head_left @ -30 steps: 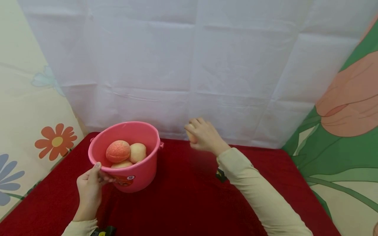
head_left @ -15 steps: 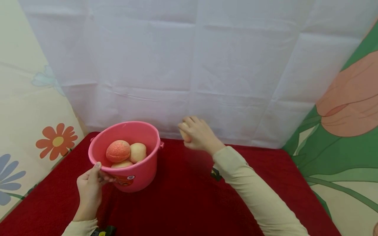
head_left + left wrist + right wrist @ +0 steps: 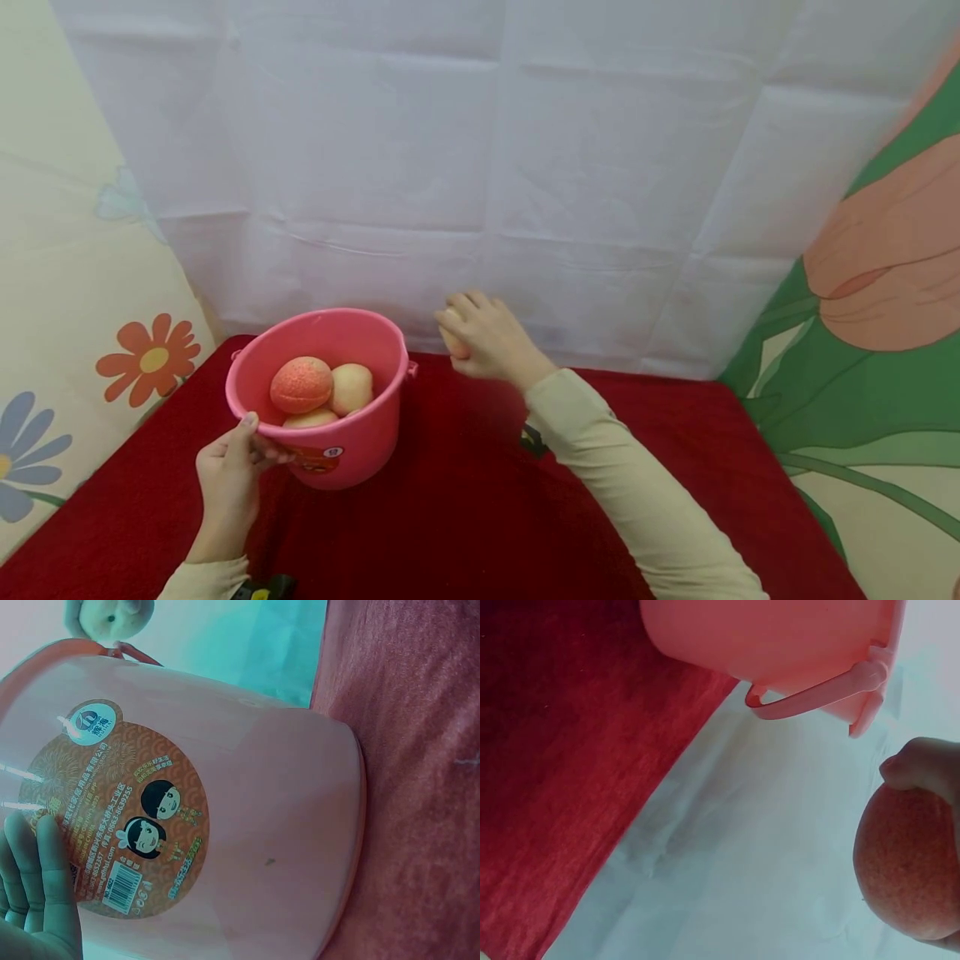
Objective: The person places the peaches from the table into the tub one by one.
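A pink bucket [image 3: 356,446] stands on the red cloth at the left, several peaches inside it. A reddish peach [image 3: 301,385] lies on top, beside a paler peach [image 3: 352,388]. My left hand [image 3: 228,479] grips the bucket's near rim, thumb over the edge and fingers against the outside. My right hand [image 3: 487,337] holds another peach [image 3: 909,862] in the air to the right of the bucket; its palm side is hidden in the head view. In the left wrist view, the held peach [image 3: 116,616] shows beyond the rim, with a dark stem spot.
A red cloth [image 3: 465,517] covers the table. White sheeting [image 3: 480,167] hangs right behind it, and flower-printed walls stand left and right. The bucket's handle [image 3: 810,701] hangs down its side. An orange label [image 3: 112,817] is stuck to the bucket.
My right hand has moved left toward the bucket with the peach in its grip, rising slightly. My left hand and the bucket have stayed in place.
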Tool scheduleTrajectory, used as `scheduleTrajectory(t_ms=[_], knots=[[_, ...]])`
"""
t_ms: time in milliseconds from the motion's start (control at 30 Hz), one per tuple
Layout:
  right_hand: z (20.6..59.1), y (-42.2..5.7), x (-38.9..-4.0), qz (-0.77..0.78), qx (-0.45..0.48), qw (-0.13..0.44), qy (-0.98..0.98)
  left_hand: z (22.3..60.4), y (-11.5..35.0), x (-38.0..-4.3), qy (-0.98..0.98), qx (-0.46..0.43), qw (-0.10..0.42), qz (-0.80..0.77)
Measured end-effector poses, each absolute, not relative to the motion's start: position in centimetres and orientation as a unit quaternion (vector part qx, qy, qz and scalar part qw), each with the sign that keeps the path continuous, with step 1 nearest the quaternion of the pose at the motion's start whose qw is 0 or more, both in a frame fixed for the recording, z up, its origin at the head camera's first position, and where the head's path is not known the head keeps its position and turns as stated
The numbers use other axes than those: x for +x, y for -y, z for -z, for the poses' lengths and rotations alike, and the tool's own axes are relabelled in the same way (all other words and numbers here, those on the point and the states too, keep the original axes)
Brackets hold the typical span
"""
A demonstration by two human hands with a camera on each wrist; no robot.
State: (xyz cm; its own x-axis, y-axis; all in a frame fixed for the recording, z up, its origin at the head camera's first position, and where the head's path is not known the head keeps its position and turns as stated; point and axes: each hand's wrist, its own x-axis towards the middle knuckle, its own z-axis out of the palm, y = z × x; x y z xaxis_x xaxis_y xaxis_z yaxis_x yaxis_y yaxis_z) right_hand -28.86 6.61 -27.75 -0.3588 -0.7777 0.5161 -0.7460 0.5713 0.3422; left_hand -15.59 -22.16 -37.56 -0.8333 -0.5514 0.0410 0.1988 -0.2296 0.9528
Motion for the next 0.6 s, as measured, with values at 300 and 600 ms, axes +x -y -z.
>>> scheduleTrajectory(t_ms=[300,600], knots=[[27.5,-5.3,-28.9,0.029,0.465,0.344,0.816,37.9,22.4,-15.9,0.572,0.157,0.244,0.767],[27.4,-3.6,-28.9,0.042,0.469,0.337,0.815,38.5,22.8,-16.3,0.571,0.147,0.251,0.768]])
